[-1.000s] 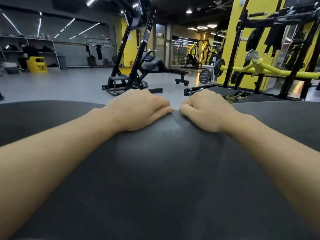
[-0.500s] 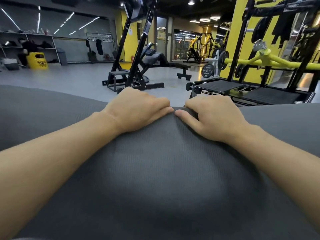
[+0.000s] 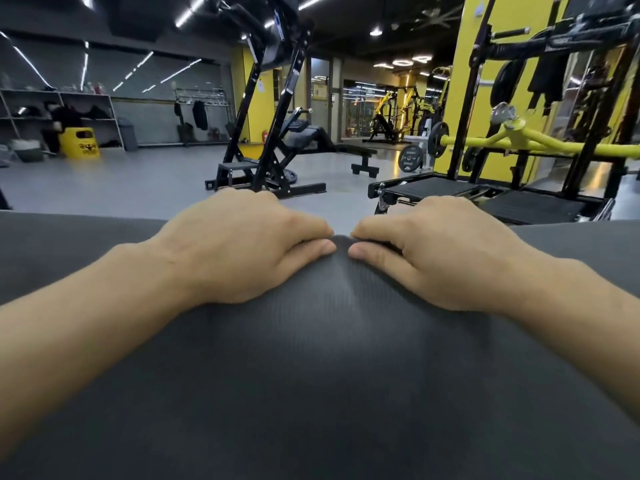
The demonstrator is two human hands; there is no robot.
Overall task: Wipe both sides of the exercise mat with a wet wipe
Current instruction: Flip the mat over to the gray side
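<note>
My left hand (image 3: 249, 247) and right hand (image 3: 440, 254) grip the mat (image 3: 318, 375) by its far edge, thumbs on top, side by side; it lies spread under my arms, so I'd guess the grip is for flipping it evenly.

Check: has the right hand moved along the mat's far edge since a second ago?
No. The right hand still grips the mat at its far edge beside the left hand, in front of the black rack platform, as before.
</note>
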